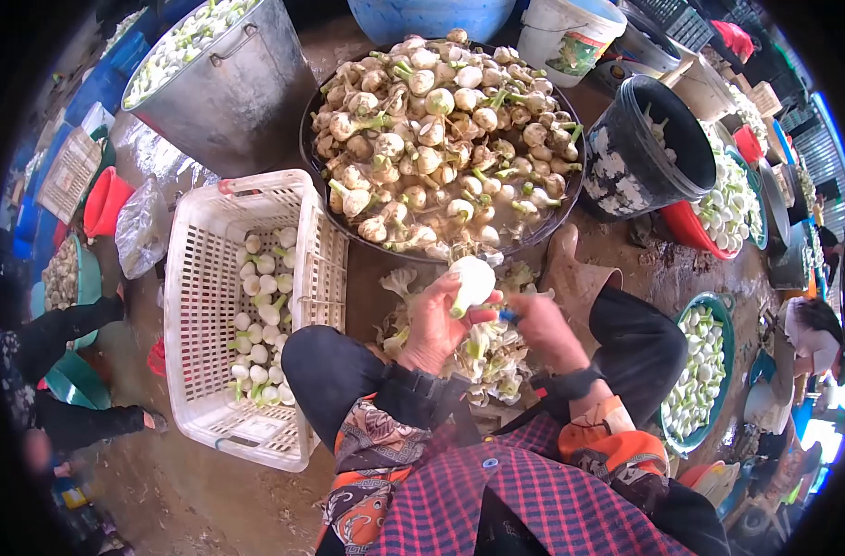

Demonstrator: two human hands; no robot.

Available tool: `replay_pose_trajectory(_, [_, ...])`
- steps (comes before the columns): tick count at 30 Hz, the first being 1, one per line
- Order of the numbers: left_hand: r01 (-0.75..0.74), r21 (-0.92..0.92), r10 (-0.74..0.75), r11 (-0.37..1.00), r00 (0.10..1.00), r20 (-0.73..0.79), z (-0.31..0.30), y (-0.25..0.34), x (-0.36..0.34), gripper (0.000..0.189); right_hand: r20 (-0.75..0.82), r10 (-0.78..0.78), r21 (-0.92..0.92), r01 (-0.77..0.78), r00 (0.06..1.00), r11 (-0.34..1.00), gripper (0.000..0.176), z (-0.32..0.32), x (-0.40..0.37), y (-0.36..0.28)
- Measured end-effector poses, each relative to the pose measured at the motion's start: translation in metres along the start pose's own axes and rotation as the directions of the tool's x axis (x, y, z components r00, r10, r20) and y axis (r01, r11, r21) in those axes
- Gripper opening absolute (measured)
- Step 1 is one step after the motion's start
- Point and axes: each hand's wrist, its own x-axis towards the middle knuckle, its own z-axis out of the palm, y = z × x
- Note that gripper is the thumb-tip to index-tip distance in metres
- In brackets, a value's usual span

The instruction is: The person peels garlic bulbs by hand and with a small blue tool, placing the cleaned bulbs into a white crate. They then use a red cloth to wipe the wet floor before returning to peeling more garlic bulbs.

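Note:
My left hand (432, 324) is closed round a peeled white garlic bulb (473, 281), its short green stem pointing down toward me. Beside it on the right, my right hand (543, 326) is closed on a small tool with a blue part (508, 315), close to the bulb; motion blurs it. Beyond both hands stands a wide dark basin (304, 139) heaped with unpeeled, muddy bulbs (432, 130) in brown water. Below my hands lies a pile of peelings (496, 363). At the left a white plastic crate (189, 306) holds peeled bulbs (265, 315).
A metal tub (228, 102) stands at the upper left and a black bucket (617, 153) at the upper right. A green basin (726, 371) of peeled bulbs is right of my knee. Other people's legs (70, 324) show at the left; another person (812, 338) is at the right.

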Motion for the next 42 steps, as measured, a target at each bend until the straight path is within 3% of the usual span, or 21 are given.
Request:
replay_pose_trajectory(1, [0.006,-0.008,-0.006,1.0,1.0,-0.013,-0.004,-0.002,0.003,0.045,-0.172,-0.232,0.42,0.284,0.958,0.862,0.035,0.001,0.006,0.004])
replay_pose_trajectory(3, [0.008,0.035,-0.007,0.999,0.999,-0.031,-0.003,-0.004,0.004,0.04,-0.344,-0.386,0.395,0.505,0.856,0.768,0.045,-0.027,-0.004,-0.038])
replay_pose_trajectory(6, [0.01,0.099,-0.003,0.995,0.997,-0.071,-0.001,-0.005,0.004,0.035,-0.366,-0.635,-0.219,0.6,0.681,0.77,0.043,-0.029,-0.004,-0.054])
replay_pose_trajectory(10, [0.08,0.153,-0.082,0.985,0.997,0.008,-0.008,0.001,-0.002,0.039,-0.367,-0.679,-0.385,0.561,0.636,0.733,0.03,-0.02,-0.007,-0.056])
replay_pose_trajectory(13, [0.08,0.333,-0.097,0.94,0.995,0.035,0.008,0.001,-0.003,0.042,-0.361,-0.726,-0.391,0.612,0.585,0.687,0.026,-0.031,0.011,-0.041])
replay_pose_trajectory(18, [0.156,0.495,-0.251,0.855,0.959,0.131,0.016,0.001,-0.008,0.055,-0.486,-0.625,-0.39,0.489,0.61,0.78,0.016,-0.046,0.046,-0.023])
replay_pose_trajectory(21, [0.165,0.531,-0.28,0.831,0.949,0.143,0.009,-0.003,-0.009,0.05,-0.166,-0.306,-0.468,0.199,0.937,0.861,0.01,-0.013,0.051,-0.006])
replay_pose_trajectory(23, [0.067,0.464,-0.152,0.883,0.977,0.147,0.002,-0.006,-0.007,0.046,0.157,-0.178,-0.486,0.233,0.971,0.842,0.011,0.0,0.029,0.007])
replay_pose_trajectory(24, [0.047,0.379,-0.094,0.924,0.99,0.106,0.003,-0.006,-0.004,0.046,0.326,0.019,-0.52,0.163,0.945,0.838,0.032,-0.003,0.022,0.004])
replay_pose_trajectory(25, [0.022,0.291,-0.041,0.957,0.998,0.058,0.006,-0.007,-0.003,0.047,0.238,-0.144,-0.364,0.226,0.961,0.904,0.04,-0.008,0.016,0.002])
replay_pose_trajectory(27, [-0.01,0.358,0.047,0.934,0.994,-0.095,0.01,-0.008,-0.003,0.044,-0.029,-0.389,-0.048,0.387,0.921,0.921,0.059,-0.024,-0.001,-0.007])
replay_pose_trajectory(29, [0.005,0.441,0.084,0.898,0.98,-0.181,-0.003,-0.011,0.006,0.04,-0.178,-0.415,0.387,0.451,0.892,0.804,0.082,-0.037,-0.02,-0.039])
replay_pose_trajectory(30, [-0.023,0.465,0.142,0.885,0.964,-0.223,-0.003,-0.018,0.011,0.035,-0.284,-0.525,0.306,0.595,0.802,0.743,0.074,-0.029,-0.015,-0.04])
replay_pose_trajectory(31, [-0.004,0.529,0.136,0.848,0.968,-0.211,-0.007,-0.02,0.011,0.033,-0.284,-0.523,0.265,0.59,0.803,0.763,0.064,-0.022,-0.017,-0.041])
replay_pose_trajectory(33, [0.033,0.648,0.126,0.761,0.972,-0.198,-0.013,-0.017,0.007,0.028,-0.292,-0.383,0.584,0.48,0.876,0.655,0.045,-0.013,-0.009,-0.033])
replay_pose_trajectory(35, [0.042,0.633,0.138,0.773,0.963,-0.232,-0.017,-0.018,0.005,0.024,-0.434,-0.211,0.718,0.478,0.876,0.506,0.027,-0.032,-0.007,-0.02])
replay_pose_trajectory(37, [0.065,0.551,0.128,0.832,0.944,-0.305,-0.014,-0.018,0.003,0.022,-0.585,-0.1,0.547,0.483,0.805,0.684,0.021,-0.104,-0.025,-0.009])
replay_pose_trajectory(38, [0.078,0.561,0.139,0.824,0.932,-0.334,-0.012,-0.018,0.003,0.019,-0.635,0.025,0.579,0.453,0.773,0.678,0.027,-0.141,-0.036,0.001])
replay_pose_trajectory(39, [0.087,0.548,0.137,0.832,0.925,-0.354,-0.009,-0.019,0.003,0.018,-0.709,-0.226,0.175,0.476,0.669,0.862,0.032,-0.178,-0.048,0.037])
replay_pose_trajectory(41, [0.099,0.52,0.133,0.848,0.911,-0.391,-0.002,-0.018,0.006,0.017,-0.675,0.038,0.209,0.142,0.737,0.967,0.038,-0.238,-0.075,0.123])
replay_pose_trajectory(42, [0.107,0.493,0.109,0.863,0.915,-0.388,-0.001,-0.019,0.007,0.017,-0.64,0.122,-0.023,-0.177,0.758,0.984,0.041,-0.257,-0.092,0.155])
